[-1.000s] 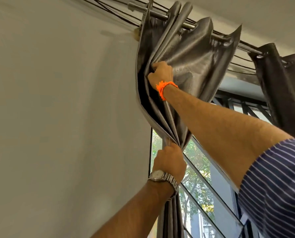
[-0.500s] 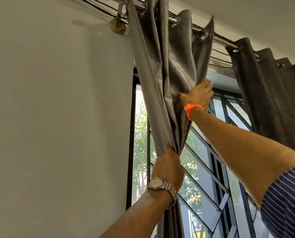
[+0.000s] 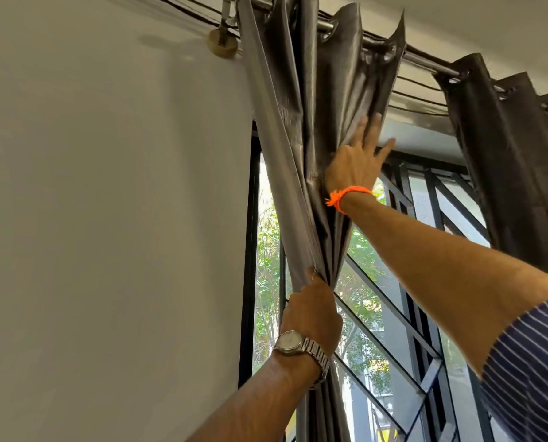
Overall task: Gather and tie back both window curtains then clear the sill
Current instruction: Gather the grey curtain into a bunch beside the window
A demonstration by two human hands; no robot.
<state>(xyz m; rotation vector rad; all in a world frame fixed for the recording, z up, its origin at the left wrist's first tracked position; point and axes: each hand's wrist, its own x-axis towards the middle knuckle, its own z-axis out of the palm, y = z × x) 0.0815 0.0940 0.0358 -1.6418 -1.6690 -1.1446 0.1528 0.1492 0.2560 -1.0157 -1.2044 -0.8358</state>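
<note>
Gripping the bunched left curtain (image 3: 330, 90), the left hand (image 3: 311, 311) has its fingers wrapped round the folds, a watch (image 3: 293, 342) on its wrist. The right hand (image 3: 355, 161), an orange thread (image 3: 349, 194) at its wrist, lies higher, fingers straight and spread, flat against the folds. This curtain hangs from the rod (image 3: 422, 60) at the window's (image 3: 393, 330) left edge; the right curtain (image 3: 505, 154) hangs well apart.

Grey curtain (image 3: 330, 90), orange wristband (image 3: 349, 194)
</note>
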